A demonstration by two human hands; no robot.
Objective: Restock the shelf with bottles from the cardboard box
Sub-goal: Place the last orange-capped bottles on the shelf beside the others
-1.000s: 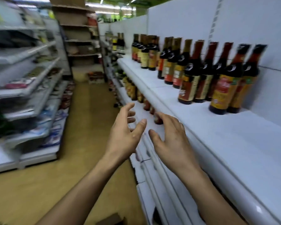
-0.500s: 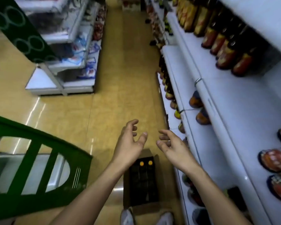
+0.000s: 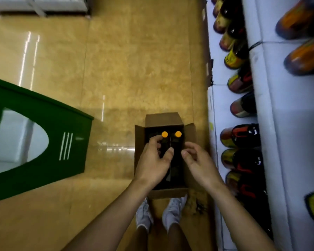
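Note:
An open cardboard box (image 3: 140, 142) stands on the floor just in front of my feet. Inside it are two dark bottles, the left one with an orange cap (image 3: 164, 134) and the right one with an orange cap (image 3: 178, 134). My left hand (image 3: 152, 160) hovers over the box, its curved fingers and thumb on either side of the left bottle's neck with a gap between them. Beside it, my right hand (image 3: 198, 163) hangs over the box's right side, fingers loosely curled, holding nothing. The white shelf (image 3: 283, 142) runs along the right.
Dark bottles with red and yellow labels (image 3: 241, 136) lie in rows on the lower shelves at the right. A green stand with a glass panel (image 3: 43, 138) juts in from the left. Tan floor tiles (image 3: 134, 60) stretch ahead. My white shoes (image 3: 172, 211) touch the box's near edge.
My view has swung down from the upper shelf to the floor box. Both hands have dropped from shelf height to just over the two bottles in the box.

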